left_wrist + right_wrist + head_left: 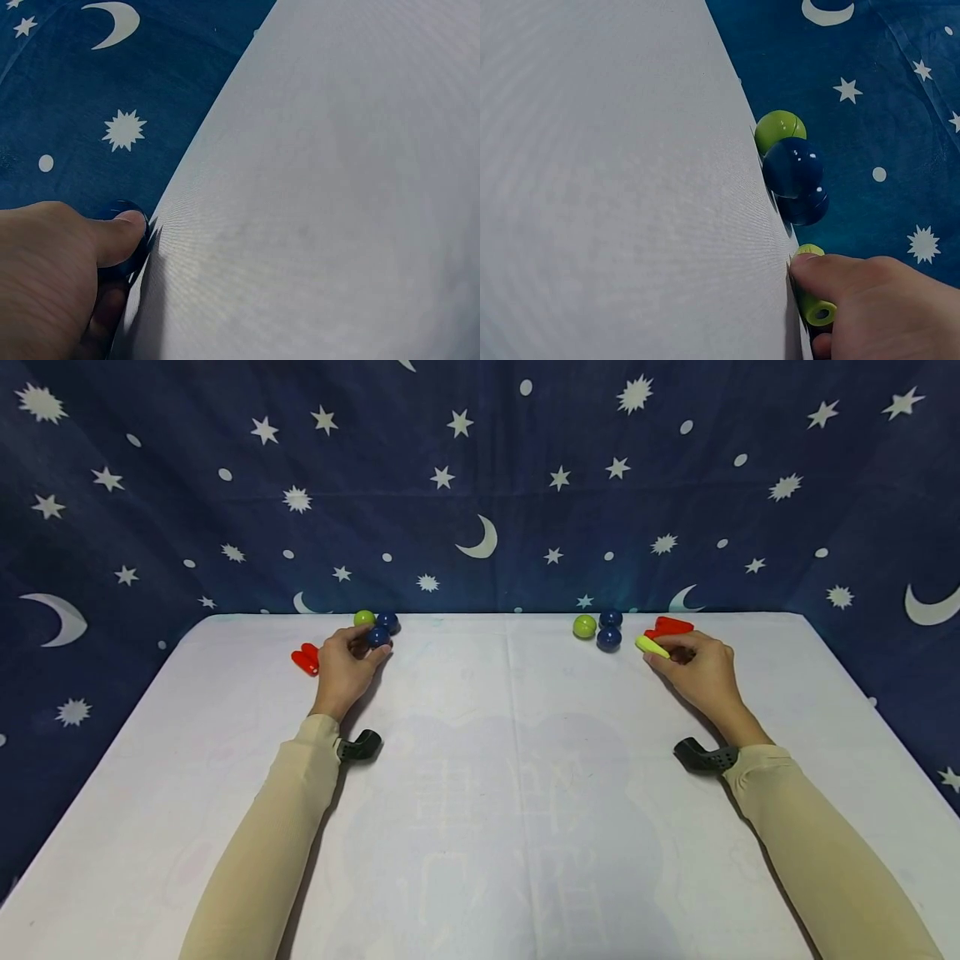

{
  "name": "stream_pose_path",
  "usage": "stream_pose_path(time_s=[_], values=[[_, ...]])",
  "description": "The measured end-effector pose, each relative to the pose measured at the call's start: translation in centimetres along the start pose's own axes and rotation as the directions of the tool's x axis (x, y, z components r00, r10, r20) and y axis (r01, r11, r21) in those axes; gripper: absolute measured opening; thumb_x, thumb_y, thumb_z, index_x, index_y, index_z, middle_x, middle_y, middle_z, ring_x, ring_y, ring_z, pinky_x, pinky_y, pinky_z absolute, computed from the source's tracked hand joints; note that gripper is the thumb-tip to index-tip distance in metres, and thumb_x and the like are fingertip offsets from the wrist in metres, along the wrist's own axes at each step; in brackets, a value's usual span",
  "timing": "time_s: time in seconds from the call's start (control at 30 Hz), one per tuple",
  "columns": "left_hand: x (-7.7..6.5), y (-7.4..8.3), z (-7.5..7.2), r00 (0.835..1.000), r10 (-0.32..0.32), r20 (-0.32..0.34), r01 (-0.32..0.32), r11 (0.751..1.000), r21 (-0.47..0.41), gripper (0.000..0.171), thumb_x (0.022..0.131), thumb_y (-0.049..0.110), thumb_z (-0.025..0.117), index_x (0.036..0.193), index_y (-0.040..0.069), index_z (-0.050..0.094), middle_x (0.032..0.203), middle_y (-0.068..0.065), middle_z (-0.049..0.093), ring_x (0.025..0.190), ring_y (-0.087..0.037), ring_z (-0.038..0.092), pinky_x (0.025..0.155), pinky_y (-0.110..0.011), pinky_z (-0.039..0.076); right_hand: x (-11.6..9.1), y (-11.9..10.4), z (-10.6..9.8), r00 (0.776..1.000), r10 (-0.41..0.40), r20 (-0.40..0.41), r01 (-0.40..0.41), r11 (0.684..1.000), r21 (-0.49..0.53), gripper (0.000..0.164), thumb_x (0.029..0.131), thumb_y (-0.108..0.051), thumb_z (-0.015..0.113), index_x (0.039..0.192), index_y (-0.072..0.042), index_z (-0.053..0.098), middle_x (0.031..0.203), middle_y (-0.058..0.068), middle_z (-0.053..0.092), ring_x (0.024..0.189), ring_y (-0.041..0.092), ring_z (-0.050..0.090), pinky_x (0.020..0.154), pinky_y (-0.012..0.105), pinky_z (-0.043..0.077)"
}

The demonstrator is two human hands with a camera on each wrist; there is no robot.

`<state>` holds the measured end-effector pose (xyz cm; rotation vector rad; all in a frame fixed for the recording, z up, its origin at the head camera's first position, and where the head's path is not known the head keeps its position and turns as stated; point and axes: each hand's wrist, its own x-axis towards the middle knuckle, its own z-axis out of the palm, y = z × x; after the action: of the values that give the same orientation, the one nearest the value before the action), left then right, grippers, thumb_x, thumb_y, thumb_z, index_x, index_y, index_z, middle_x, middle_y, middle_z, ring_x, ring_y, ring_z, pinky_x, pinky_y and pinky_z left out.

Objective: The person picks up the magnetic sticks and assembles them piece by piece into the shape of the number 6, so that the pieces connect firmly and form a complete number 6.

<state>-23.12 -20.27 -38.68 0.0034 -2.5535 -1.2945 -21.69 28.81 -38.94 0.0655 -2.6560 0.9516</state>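
Note:
At the back left, my left hand (347, 670) holds a dark blue ball (377, 637) between thumb and fingers. A second blue ball (387, 622) and a green ball (363, 617) sit just behind it. Red elongated pieces (304, 660) lie to the left of this hand, partly hidden by it. On the right, my right hand (705, 672) pinches a yellow-green tube-like piece (652, 647); the right wrist view shows a hole in its end (823, 313). Red pieces (672, 626) lie right behind those fingers.
Left of my right hand stand a green ball (584, 627) and two blue balls (609, 639), grouped close together. The white-covered table (480, 793) ends at the back against a dark blue curtain (390, 510) with stars and moons. Each wrist carries a black device (705, 756).

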Motion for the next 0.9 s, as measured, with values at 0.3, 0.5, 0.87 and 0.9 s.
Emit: stream_pose_path(time_s=[0.3,0.5,0.87,0.9], values=[[0.12,0.00,0.04,1.000,0.007,0.013,-0.007,1.000,0.025,0.050,0.096,0.009,0.071,0.139,-0.010,0.054,0.133,-0.028,0.053,0.120,-0.038,0.059,0.104,-0.042,0.047,0.03,0.12,0.01,1.000,-0.001,-0.005,0.001,1.000,-0.005,0.032,0.091,-0.016,0.075,0.117,0.003,0.072,0.107,0.020,0.065,0.089,0.027,0.056,0.071,0.013,0.037],[0.12,-0.02,0.11,1.000,-0.009,0.011,0.008,0.999,0.044,0.051,0.096,0.011,0.071,0.140,-0.007,0.052,0.129,-0.025,0.056,0.113,-0.034,0.057,0.103,-0.042,0.047,0.05,0.10,0.05,1.000,0.008,0.004,-0.008,1.000,0.002,0.033,0.092,-0.017,0.075,0.118,0.003,0.072,0.107,0.020,0.065,0.090,0.028,0.055,0.071,0.014,0.038],[0.23,-0.05,0.17,1.000,0.000,0.015,-0.001,1.000,0.019,0.045,0.099,0.014,0.066,0.137,-0.007,0.055,0.124,-0.025,0.057,0.109,-0.035,0.056,0.099,-0.044,0.047,0.16,0.11,0.10,1.000,0.015,0.007,-0.015,1.000,-0.003,0.033,0.093,-0.018,0.074,0.119,0.003,0.072,0.107,0.021,0.064,0.090,0.028,0.054,0.072,0.018,0.039],[0.26,-0.05,0.17,1.000,0.001,0.019,-0.002,1.000,0.019,0.044,0.100,0.014,0.066,0.137,-0.007,0.055,0.123,-0.025,0.056,0.109,-0.035,0.056,0.099,-0.044,0.047,0.16,0.11,0.11,1.000,0.016,0.008,-0.016,1.000,-0.003,0.034,0.093,-0.018,0.074,0.119,0.003,0.071,0.107,0.021,0.064,0.090,0.029,0.054,0.072,0.019,0.039]])
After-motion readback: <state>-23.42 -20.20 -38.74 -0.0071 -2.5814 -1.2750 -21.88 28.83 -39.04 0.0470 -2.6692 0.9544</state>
